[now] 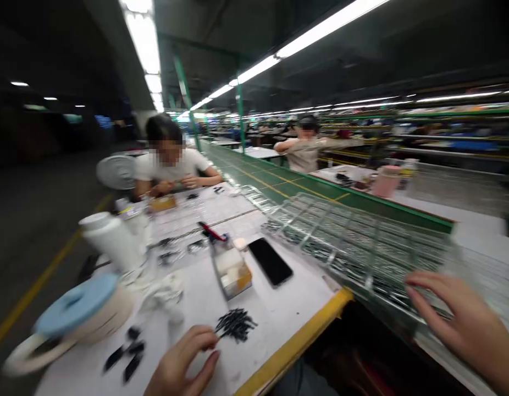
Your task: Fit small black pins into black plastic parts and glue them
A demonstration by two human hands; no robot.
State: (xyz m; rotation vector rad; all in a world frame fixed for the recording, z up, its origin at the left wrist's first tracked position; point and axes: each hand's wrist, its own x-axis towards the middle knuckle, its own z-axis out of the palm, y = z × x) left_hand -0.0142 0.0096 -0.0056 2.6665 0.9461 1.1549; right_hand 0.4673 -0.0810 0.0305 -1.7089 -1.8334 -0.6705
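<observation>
On the white table, my left hand [187, 357] rests with curved fingers at the edge of a pile of small black strip-like parts [237, 325]. Its thumb and forefinger are apart, and I make out nothing held between them. Out to the right, my right hand [460, 316] hovers over or touches the near right part of a clear, gridded tray [368, 280]; blur hides which. Its fingers are stretched and empty. Several dark pieces lie inside that tray. Larger black pieces [134, 347] sit left of my left hand.
A black phone [271, 261] lies beside a small box [233, 275] with white contents. A lidded mug [79, 311], white bottle [110, 242] and crumpled plastic [161, 294] stand left. Yellow tape [299, 341] marks the table edge. Ahead, a co-worker [172, 159] sits beside a green conveyor [275, 184].
</observation>
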